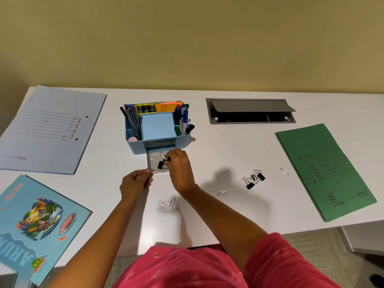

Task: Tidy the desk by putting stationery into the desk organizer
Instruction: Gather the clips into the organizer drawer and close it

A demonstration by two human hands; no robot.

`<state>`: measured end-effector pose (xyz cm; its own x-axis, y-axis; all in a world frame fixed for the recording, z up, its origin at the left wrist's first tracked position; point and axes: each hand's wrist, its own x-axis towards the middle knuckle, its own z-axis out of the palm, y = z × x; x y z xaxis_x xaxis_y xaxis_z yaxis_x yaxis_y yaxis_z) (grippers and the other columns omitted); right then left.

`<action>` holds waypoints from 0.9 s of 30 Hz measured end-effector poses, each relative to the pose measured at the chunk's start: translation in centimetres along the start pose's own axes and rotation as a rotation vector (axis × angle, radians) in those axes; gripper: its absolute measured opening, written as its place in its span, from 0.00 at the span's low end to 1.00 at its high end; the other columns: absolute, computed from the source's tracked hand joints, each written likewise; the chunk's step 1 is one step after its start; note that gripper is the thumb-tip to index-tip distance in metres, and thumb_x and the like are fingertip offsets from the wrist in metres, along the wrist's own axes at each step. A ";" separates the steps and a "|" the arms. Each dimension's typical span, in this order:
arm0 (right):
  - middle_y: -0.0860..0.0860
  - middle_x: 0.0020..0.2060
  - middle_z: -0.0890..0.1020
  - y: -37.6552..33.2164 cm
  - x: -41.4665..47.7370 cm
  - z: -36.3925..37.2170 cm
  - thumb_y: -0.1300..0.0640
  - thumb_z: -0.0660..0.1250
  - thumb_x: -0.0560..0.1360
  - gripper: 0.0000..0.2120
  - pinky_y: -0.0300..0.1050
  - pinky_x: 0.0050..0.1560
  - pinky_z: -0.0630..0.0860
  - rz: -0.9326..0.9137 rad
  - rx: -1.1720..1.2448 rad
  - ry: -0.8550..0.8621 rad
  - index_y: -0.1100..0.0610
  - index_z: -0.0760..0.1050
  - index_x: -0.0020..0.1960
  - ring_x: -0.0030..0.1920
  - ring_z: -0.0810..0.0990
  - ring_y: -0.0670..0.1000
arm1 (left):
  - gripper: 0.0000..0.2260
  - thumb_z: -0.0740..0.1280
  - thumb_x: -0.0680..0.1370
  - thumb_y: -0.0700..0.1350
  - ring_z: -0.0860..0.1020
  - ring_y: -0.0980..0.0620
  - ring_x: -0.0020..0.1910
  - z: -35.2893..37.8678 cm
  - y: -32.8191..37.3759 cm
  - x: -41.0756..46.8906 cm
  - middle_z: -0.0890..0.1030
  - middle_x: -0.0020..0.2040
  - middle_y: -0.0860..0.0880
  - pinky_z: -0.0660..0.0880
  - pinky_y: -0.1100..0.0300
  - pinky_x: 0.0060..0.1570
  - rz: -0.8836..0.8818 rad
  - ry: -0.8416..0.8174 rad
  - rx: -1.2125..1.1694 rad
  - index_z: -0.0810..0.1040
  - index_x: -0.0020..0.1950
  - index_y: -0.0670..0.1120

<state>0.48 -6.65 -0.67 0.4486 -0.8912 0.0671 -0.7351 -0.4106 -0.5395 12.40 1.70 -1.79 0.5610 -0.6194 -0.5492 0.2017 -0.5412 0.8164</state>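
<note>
The black binder clip [161, 164] sits over the open drawer [151, 156] of the blue organizer [135, 145] at centre frame, pinched in your right grip [178, 163]. Your left grip [135, 181] curls round the drawer's near corner. The book [37, 221] at lower left shows "ARU".

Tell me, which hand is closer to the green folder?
Right. The right hand holds a binder clip over the open drawer, well left of the green folder. The left hand grips the drawer's front corner, even farther left.

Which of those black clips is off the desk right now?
The black binder clip pinched by the fingers of the right hand, over the organizer's pulled-out clear drawer. The other black clips lie heaped on the desk, left of the green folder.
</note>
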 end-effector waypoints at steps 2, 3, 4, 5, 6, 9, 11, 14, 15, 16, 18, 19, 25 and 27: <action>0.59 0.53 0.79 0.3 0.1 0.5 0.64 0.67 0.75 0.10 0.45 0.55 0.75 0.010 -0.030 -0.002 0.63 0.77 0.56 0.53 0.75 0.56 | 0.11 0.70 0.75 0.49 0.81 0.47 0.40 0.1 0.0 0.0 0.84 0.42 0.42 0.79 0.50 0.53 -0.005 0.006 -0.014 0.83 0.47 0.42; 0.59 0.52 0.80 0.4 0.0 0.5 0.65 0.67 0.75 0.09 0.45 0.54 0.75 0.004 -0.027 0.003 0.63 0.78 0.55 0.53 0.76 0.56 | 0.11 0.70 0.75 0.49 0.81 0.47 0.40 0.1 0.0 0.0 0.84 0.42 0.42 0.79 0.51 0.53 -0.006 0.007 -0.012 0.83 0.48 0.41; 0.59 0.51 0.80 0.6 -0.1 0.4 0.67 0.67 0.74 0.09 0.45 0.54 0.75 -0.006 -0.023 0.017 0.63 0.78 0.55 0.52 0.76 0.56 | 0.12 0.70 0.75 0.49 0.81 0.47 0.40 0.1 0.0 0.0 0.84 0.43 0.42 0.79 0.52 0.52 -0.005 0.007 -0.008 0.83 0.49 0.41; 0.59 0.51 0.80 0.8 -0.2 0.2 0.68 0.67 0.74 0.10 0.45 0.53 0.75 -0.017 -0.016 0.042 0.63 0.79 0.54 0.52 0.77 0.56 | 0.11 0.70 0.75 0.49 0.81 0.47 0.40 0.1 0.0 0.1 0.84 0.43 0.41 0.79 0.52 0.53 -0.003 0.006 -0.007 0.83 0.49 0.41; 0.59 0.50 0.80 1.0 -0.3 -0.2 0.69 0.67 0.73 0.10 0.46 0.52 0.76 -0.021 0.006 0.079 0.63 0.79 0.53 0.52 0.77 0.56 | 0.11 0.70 0.75 0.49 0.82 0.47 0.40 0.1 -0.1 0.1 0.84 0.43 0.42 0.79 0.52 0.53 -0.002 0.002 -0.006 0.83 0.48 0.42; 0.58 0.47 0.79 1.8 -1.2 -2.2 0.70 0.63 0.72 0.09 0.46 0.49 0.74 0.024 0.135 0.244 0.63 0.78 0.49 0.49 0.75 0.56 | 0.10 0.70 0.75 0.49 0.82 0.46 0.40 0.0 -0.3 0.3 0.84 0.43 0.42 0.79 0.51 0.54 0.000 -0.011 -0.006 0.83 0.48 0.42; 0.56 0.44 0.79 3.1 -2.3 -3.8 0.68 0.64 0.72 0.06 0.46 0.46 0.72 0.036 0.137 0.387 0.62 0.78 0.46 0.46 0.75 0.55 | 0.10 0.70 0.75 0.49 0.82 0.45 0.41 0.0 -0.3 0.4 0.84 0.43 0.42 0.78 0.50 0.54 -0.008 -0.016 -0.013 0.83 0.48 0.42; 0.55 0.44 0.80 6.5 -4.4 -5.7 0.71 0.66 0.72 0.07 0.44 0.47 0.72 0.096 0.042 0.493 0.62 0.78 0.46 0.47 0.75 0.54 | 0.09 0.71 0.75 0.49 0.82 0.44 0.43 0.0 -0.3 0.5 0.84 0.44 0.42 0.78 0.50 0.55 -0.016 -0.016 -0.021 0.83 0.48 0.44; 0.54 0.46 0.79 7.7 -5.4 -6.3 0.72 0.66 0.72 0.09 0.41 0.49 0.71 0.134 0.034 0.486 0.61 0.77 0.47 0.48 0.74 0.52 | 0.08 0.70 0.75 0.48 0.83 0.44 0.43 0.0 -0.3 0.5 0.84 0.44 0.42 0.78 0.50 0.55 -0.017 -0.016 -0.025 0.83 0.48 0.44; 0.54 0.47 0.79 8.9 -6.4 -6.9 0.72 0.65 0.72 0.10 0.38 0.51 0.70 0.159 0.012 0.459 0.61 0.77 0.49 0.50 0.73 0.51 | 0.09 0.70 0.75 0.48 0.83 0.44 0.43 0.0 -0.3 0.5 0.84 0.44 0.42 0.78 0.50 0.55 -0.018 -0.016 -0.030 0.83 0.48 0.44; 0.55 0.50 0.79 11.1 -8.3 -7.5 0.73 0.66 0.71 0.14 0.36 0.52 0.70 0.189 -0.081 0.378 0.62 0.77 0.53 0.53 0.73 0.52 | 0.09 0.70 0.75 0.47 0.82 0.44 0.43 0.1 -0.2 0.4 0.84 0.44 0.41 0.78 0.50 0.55 -0.014 -0.013 -0.035 0.83 0.49 0.43; 0.56 0.52 0.79 12.1 -9.2 -7.7 0.73 0.67 0.70 0.15 0.40 0.51 0.73 0.211 -0.131 0.337 0.62 0.77 0.55 0.54 0.73 0.53 | 0.08 0.70 0.75 0.47 0.82 0.44 0.43 0.1 -0.2 0.4 0.84 0.45 0.41 0.78 0.50 0.55 -0.012 -0.013 -0.032 0.83 0.49 0.43; 0.56 0.54 0.78 16.0 -11.9 -8.2 0.71 0.70 0.68 0.17 0.50 0.45 0.79 0.327 -0.282 0.199 0.63 0.76 0.56 0.55 0.75 0.58 | 0.06 0.70 0.75 0.48 0.83 0.43 0.44 0.0 -0.4 0.7 0.84 0.44 0.42 0.77 0.49 0.57 -0.017 -0.021 -0.016 0.83 0.45 0.46; 0.56 0.51 0.78 16.3 -12.2 -8.2 0.71 0.71 0.67 0.16 0.48 0.39 0.78 0.327 -0.322 0.171 0.62 0.76 0.53 0.52 0.76 0.58 | 0.07 0.70 0.75 0.48 0.82 0.43 0.43 -0.1 -0.4 0.8 0.84 0.44 0.41 0.77 0.49 0.57 -0.024 -0.025 -0.018 0.83 0.47 0.45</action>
<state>-21.11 -4.07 -3.40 0.0979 -0.9912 0.0890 -0.9556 -0.1186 -0.2698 12.79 1.48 -2.56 0.5356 -0.6208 -0.5724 0.2296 -0.5453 0.8062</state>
